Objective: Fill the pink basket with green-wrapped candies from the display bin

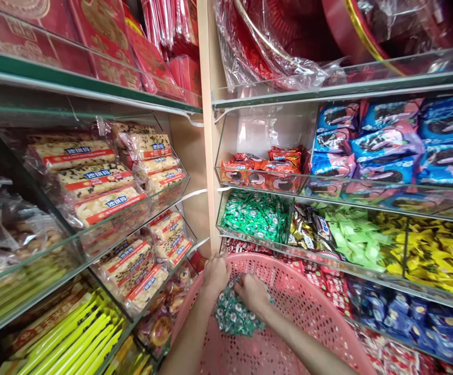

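Pink perforated basket (pixel 308 312) sits low ctr, in the corner btwn L & R shelving; its mouth faces up & back twd the person, w/ the curved far rim pointing at the corner. Near end is cut off by the bottom of the view, so can't tell its full long axis. Inside, twd the far L part, lies a heap of small green packets (pixel 239 319), individual pcs at mixed angles, no single direction; heap itself is roughly as long as wide. L hand (pixel 215 275) is at the basket's far-L rim, fingers bent & pointing away fr. the person; can't tell if it's clamped on the rim or just resting. R hand (pixel 253 294) is over the heap, fingers curled down & in at the packets, forearm slanting in fr. lower R; fingertips hidden, so can't tell if it grips any. Just beyond the basket, slightly R, a clear shelf bin holds bright green packets (pixel 254 214), w/ pale green packets (pixel 357 239) & yellow packets (pixel 441 255) farther R. Above: blue packs (pixel 386 143), mostly lying lengthwise L–R. On L shelves: wrapped bars (pixel 101 179) in stacks; lower L, long yellow packs (pixel 70 333) run diagonally, lower L to upper R.
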`<state>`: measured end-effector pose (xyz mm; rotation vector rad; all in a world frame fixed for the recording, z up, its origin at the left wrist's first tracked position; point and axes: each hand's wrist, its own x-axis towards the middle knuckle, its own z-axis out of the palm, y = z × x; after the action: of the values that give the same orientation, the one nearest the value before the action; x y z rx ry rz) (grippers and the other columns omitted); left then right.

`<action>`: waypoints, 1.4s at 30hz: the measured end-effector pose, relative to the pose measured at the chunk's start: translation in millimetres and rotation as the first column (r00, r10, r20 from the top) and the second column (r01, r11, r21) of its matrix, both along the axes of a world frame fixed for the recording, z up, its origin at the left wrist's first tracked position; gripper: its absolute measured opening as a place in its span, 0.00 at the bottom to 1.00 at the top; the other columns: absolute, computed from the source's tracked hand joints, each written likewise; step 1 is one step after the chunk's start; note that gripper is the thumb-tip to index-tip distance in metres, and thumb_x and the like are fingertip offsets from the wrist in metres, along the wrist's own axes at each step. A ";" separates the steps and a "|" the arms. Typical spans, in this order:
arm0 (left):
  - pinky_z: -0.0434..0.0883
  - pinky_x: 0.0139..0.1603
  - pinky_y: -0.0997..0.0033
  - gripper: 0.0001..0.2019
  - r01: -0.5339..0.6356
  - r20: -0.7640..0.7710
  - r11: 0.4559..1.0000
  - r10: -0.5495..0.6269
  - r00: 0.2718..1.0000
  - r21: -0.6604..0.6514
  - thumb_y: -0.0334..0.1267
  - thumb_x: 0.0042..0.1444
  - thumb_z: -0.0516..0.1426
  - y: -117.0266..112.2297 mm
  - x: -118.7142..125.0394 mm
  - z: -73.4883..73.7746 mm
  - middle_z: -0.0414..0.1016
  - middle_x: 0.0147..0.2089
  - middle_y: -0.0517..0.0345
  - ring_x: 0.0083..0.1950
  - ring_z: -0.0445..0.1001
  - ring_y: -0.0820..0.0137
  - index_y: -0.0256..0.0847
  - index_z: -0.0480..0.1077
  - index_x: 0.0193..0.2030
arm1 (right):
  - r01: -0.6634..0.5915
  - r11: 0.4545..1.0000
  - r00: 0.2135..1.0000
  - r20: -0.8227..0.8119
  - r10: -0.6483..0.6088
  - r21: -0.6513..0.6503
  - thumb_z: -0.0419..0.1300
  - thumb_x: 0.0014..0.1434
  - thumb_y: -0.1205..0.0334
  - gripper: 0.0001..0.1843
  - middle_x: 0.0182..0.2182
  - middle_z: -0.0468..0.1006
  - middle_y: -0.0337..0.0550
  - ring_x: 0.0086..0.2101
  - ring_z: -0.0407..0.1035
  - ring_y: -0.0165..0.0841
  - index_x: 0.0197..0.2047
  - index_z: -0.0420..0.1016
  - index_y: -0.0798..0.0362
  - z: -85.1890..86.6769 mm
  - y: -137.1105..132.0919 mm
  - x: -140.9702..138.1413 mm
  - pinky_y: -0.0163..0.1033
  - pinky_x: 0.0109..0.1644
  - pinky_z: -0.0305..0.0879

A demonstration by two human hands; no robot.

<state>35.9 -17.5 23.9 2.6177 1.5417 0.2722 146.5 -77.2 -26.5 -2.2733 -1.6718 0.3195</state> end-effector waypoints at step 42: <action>0.65 0.49 0.68 0.22 -0.051 0.018 0.999 0.052 0.999 -0.012 0.41 0.59 0.49 4.8 0.7 -8.3 0.73 0.51 0.47 0.53 0.69 0.62 0.42 0.63 0.59 | -0.443 0.690 0.880 0.128 0.458 0.572 0.49 0.63 0.64 0.06 0.36 0.69 0.43 0.36 0.64 0.32 0.39 0.66 0.51 121.8 -10.0 52.4 0.35 0.38 0.59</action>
<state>36.6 -12.7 15.6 2.5624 1.6017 0.2899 198.9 -87.2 95.3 -1.3833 -1.9608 -0.0780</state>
